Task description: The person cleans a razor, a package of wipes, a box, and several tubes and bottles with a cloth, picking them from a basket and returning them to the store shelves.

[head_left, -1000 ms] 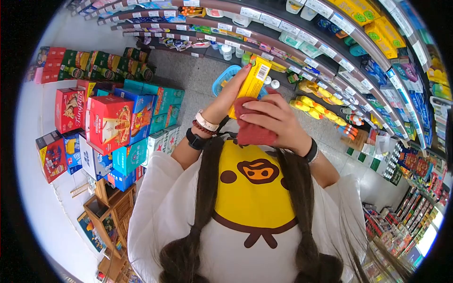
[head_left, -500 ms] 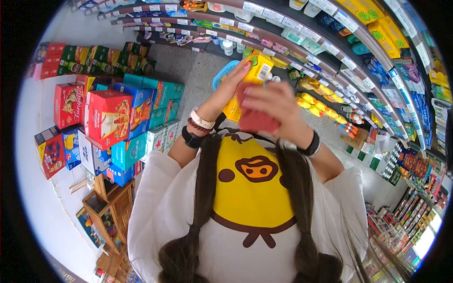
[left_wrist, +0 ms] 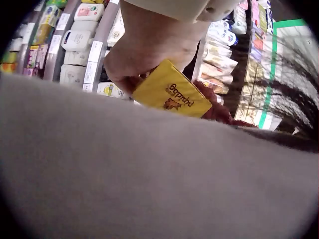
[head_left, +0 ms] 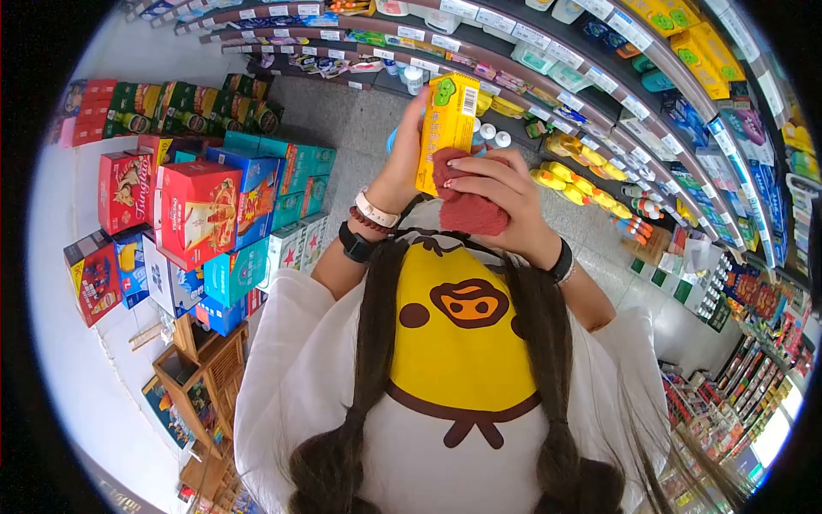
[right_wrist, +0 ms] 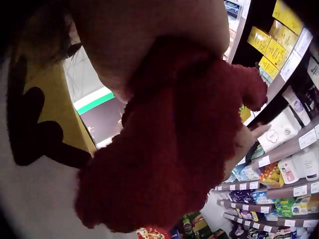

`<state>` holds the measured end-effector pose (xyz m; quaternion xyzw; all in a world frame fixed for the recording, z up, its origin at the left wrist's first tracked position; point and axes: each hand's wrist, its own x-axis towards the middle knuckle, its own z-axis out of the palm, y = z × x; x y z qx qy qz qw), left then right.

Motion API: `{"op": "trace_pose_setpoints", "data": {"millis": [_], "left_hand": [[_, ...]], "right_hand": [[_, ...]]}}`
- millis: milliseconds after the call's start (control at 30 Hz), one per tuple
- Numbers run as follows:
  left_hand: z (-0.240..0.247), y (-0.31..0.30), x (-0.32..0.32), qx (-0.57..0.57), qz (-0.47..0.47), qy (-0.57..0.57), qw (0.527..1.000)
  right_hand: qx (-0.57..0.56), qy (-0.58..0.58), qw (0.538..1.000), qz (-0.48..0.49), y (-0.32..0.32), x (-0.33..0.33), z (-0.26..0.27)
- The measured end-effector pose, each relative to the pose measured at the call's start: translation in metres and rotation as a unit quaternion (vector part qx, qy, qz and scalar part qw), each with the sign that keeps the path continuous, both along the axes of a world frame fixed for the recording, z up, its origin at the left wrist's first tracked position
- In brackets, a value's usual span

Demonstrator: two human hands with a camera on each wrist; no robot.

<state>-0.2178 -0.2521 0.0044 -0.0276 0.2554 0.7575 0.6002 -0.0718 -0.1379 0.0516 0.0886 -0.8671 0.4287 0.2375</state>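
Note:
In the head view my left hand [head_left: 408,163] grips a yellow box [head_left: 443,128] along its left side. The box stands nearly upright in the view, with a green cartoon figure and a barcode near its top end. My right hand [head_left: 507,195] holds a crumpled dark red cloth [head_left: 473,211] against the box's lower right edge. From the left wrist, one printed yellow end of the box [left_wrist: 172,92] shows beneath the left hand [left_wrist: 154,47], while grey-white fabric covers the lower part. The red cloth [right_wrist: 174,139] fills the middle of the right wrist view, hiding most of that hand.
Curved store shelves [head_left: 548,111] with price tags and packed goods run across the top and right. Stacked drink cartons [head_left: 201,214] stand at left, above a wooden cabinet [head_left: 201,385]. White-capped bottles [head_left: 490,134] are beyond the box.
The box has swung from a rightward lean to more upright and turned, showing more of its green cartoon. My right hand, blurred half a second ago, now shows clearly, with the cloth still in it.

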Motion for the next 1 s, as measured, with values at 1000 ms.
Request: {"op": "trace_pose_setpoints", "data": {"millis": [1000], "left_hand": [[0.0,-0.002,0.001,0.013,-0.029,0.022,0.999]], "right_hand": [[0.073,-0.017,0.997,0.025,-0.002,-0.017,-0.004]]}}
